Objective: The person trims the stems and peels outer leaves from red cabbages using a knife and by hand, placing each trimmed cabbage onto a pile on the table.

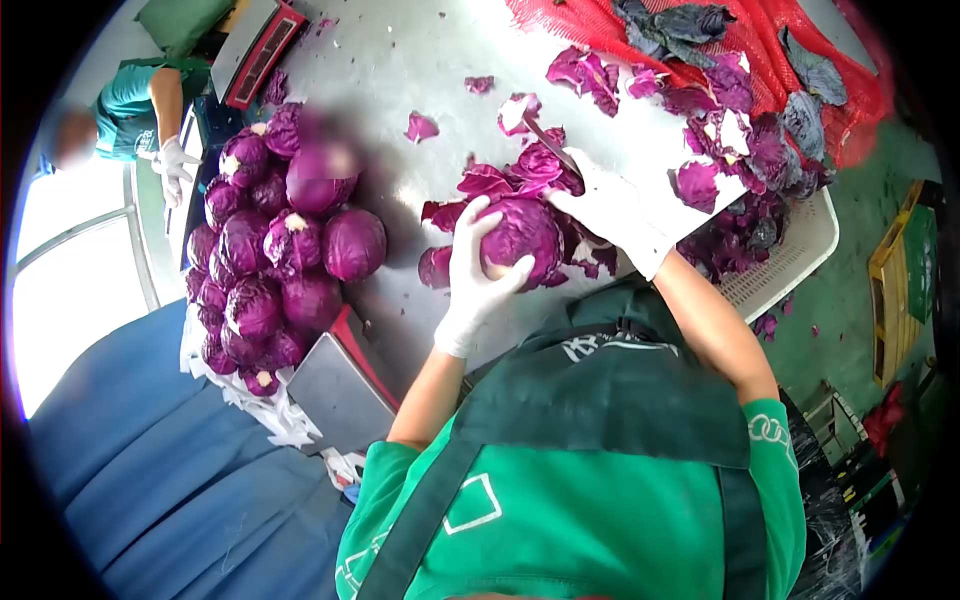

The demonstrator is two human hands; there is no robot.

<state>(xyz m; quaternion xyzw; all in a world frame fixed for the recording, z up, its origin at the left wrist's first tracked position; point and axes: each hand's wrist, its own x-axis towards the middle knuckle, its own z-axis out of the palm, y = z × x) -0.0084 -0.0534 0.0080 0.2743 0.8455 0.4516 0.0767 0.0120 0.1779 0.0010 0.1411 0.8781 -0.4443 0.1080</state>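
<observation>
A round red cabbage (528, 238) rests on the metal table in front of me. Around its left side curl the gloved fingers of my left hand (475, 272), thumb toward the near side. My right hand (612, 205), also in a white glove, is closed on a knife (552, 146) just beyond the cabbage on the right. The knife's handle is hidden in the glove, and its blade points up and left. Loose purple leaves (485, 182) lie around the cabbage, some touching it.
A pile of red cabbages (255, 245) stands left beside a grey box (340, 385). At the right are a white crate (790, 262) of leaves and a red mesh sack (790, 50) with trimmings. A gloved co-worker (140, 110) stands far left, near a scale-like box (262, 55).
</observation>
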